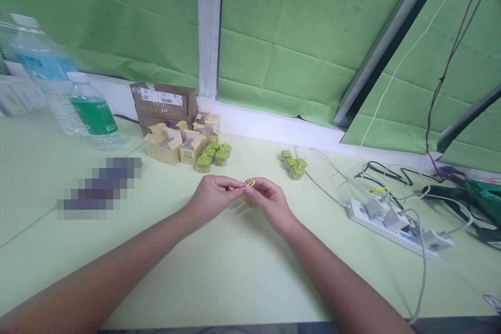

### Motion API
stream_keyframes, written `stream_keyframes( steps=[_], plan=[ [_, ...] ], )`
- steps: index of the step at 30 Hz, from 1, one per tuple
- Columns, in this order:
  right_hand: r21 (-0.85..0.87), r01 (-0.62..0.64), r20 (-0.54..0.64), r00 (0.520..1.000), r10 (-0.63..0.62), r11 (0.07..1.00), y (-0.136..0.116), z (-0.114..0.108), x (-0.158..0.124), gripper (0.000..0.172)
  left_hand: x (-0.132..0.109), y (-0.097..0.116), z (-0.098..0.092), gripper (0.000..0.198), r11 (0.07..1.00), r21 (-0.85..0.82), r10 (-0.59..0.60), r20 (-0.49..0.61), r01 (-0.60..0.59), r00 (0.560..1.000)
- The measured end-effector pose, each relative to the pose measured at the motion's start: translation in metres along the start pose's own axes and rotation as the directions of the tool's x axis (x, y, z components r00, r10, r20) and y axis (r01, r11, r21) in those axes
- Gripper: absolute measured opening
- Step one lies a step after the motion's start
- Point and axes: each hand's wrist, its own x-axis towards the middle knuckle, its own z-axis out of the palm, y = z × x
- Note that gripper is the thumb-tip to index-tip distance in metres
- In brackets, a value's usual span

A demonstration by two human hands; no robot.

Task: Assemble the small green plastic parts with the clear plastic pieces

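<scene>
**Materials and finishes on the bench**

Table (242, 271): smooth, matt pale-green laminate look. Small jars (213, 155): glossy, green plastic-looking lids. Cartons (168, 147): matt brown cardboard. Bottles (94, 115): clear shiny plastic, glossy green label. Power strip (391, 224): smooth white plastic. Backdrop (305, 31): matt green cloth, creased. Loop (250, 183) between the fingers: yellowish, material unclear.

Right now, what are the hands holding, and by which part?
Both hands, left hand and right hand, pinch a small green jar; fingertips grip the yellow loop on its top.
</scene>
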Motion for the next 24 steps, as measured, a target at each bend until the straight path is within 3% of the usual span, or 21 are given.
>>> stream_keyframes(
  steps=[9, 15, 20, 24],
  plan=[
    [-0.032, -0.008, -0.007, 1.0, 0.007, 0.999, -0.002, 0.002, -0.002, 0.031, -0.001, -0.003, 0.003, 0.023, 0.998, 0.057, 0.033, 0.04, -0.036, 0.999],
    [0.039, -0.027, -0.184, 0.982, 0.034, 0.999, -0.008, -0.011, 0.007, 0.028, -0.003, -0.002, 0.003, 0.018, 0.962, 0.225, 0.153, 0.032, -0.156, 0.988],
    [-0.044, -0.014, -0.316, 0.949, -0.001, 0.999, -0.002, -0.023, 0.016, 0.026, -0.005, -0.004, 0.004, 0.016, 0.841, 0.33, 0.392, 0.178, -0.43, 0.903],
    [-0.166, -0.043, -0.32, 0.947, -0.012, 0.985, 0.007, -0.027, 0.018, 0.031, -0.007, -0.008, 0.004, 0.017, 0.756, 0.379, 0.462, 0.267, -0.533, 0.846]
  ],
)
